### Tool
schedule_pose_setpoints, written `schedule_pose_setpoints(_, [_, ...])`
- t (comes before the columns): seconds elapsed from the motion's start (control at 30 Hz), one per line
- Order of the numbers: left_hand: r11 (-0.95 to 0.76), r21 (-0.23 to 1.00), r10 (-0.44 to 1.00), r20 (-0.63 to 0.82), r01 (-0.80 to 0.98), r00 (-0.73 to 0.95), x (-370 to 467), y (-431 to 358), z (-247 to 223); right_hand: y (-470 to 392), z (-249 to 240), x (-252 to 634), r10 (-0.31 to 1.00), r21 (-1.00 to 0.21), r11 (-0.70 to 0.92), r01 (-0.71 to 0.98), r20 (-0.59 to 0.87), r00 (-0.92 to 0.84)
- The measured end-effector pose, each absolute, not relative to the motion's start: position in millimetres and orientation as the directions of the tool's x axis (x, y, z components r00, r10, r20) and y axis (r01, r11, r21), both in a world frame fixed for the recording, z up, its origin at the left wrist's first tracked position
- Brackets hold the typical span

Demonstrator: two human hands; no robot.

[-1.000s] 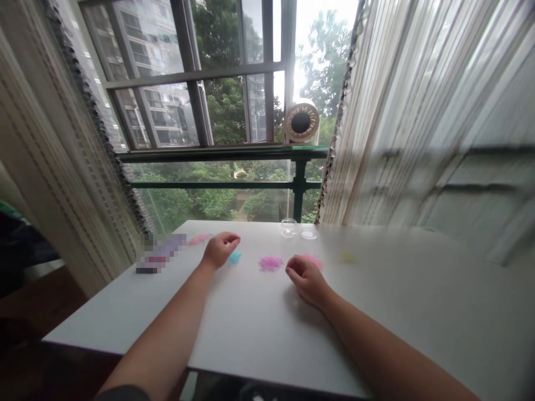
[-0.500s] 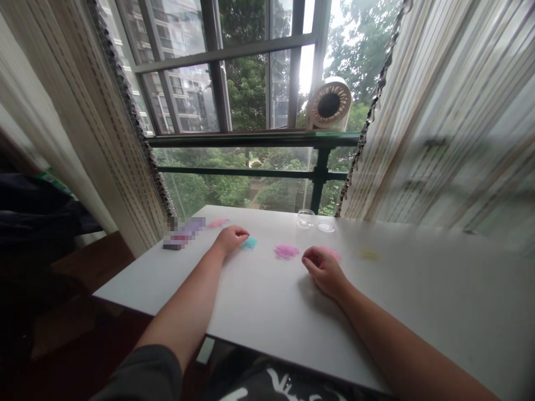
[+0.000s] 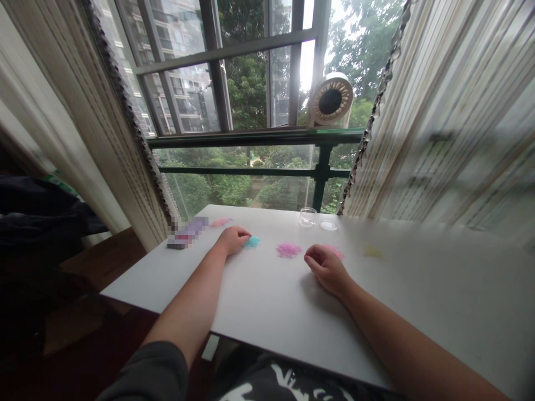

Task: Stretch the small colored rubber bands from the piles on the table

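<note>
Small heaps of coloured bits lie across a white table (image 3: 267, 301). My left hand (image 3: 234, 240) is at the left edge of the blue heap (image 3: 252, 242), its fingers pinched together on something I cannot make out. Between my hands is a purple-pink heap (image 3: 288, 249). My right hand (image 3: 327, 269) has its fingers curled closed, just in front of a pink heap (image 3: 336, 252) that it partly covers; whatever it may hold is hidden. A yellow heap (image 3: 374, 252) lies further right, and a pale pink one (image 3: 220, 222) at the back left.
A clear round jar (image 3: 308, 218) and a clear lid (image 3: 329, 225) stand near the table's back edge. At the left edge lies a blurred purple box (image 3: 189, 233). Behind are a green railing (image 3: 251, 139), a window, curtains and a round white fan (image 3: 332, 100).
The view has shifted slightly, so the table and heaps appear a little further right. Both hands stay in nearly the same places, with their fingers still closed.
</note>
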State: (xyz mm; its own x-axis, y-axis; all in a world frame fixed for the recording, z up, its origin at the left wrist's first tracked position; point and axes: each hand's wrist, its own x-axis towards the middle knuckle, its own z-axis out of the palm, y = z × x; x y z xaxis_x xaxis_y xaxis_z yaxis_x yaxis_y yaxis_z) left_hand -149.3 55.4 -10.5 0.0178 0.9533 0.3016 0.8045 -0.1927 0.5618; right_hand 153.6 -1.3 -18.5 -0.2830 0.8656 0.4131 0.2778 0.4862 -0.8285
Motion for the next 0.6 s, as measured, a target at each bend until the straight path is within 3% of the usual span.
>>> schedule_pose_setpoints(0.33, [-0.176,0.538,0.941,0.337,0.824,-0.019,-152.8,55.9,-6.1,-1.8,-18.9,154.5,0.865,-0.826,0.486,0.287,0.407,-0.294])
schedule_pose_setpoints(0.5, [0.042,0.566,0.826,0.444,0.824,-0.347,-175.4,54.6,2.2,-2.4,-18.6,155.6,0.867,-0.817,0.484,0.314,0.401,-0.294])
schedule_pose_setpoints(0.6, [0.218,0.598,0.76,0.392,0.771,-0.519,-193.6,56.5,-1.8,-0.9,-20.8,155.5,0.864,-0.808,0.49,0.328,0.4,-0.305])
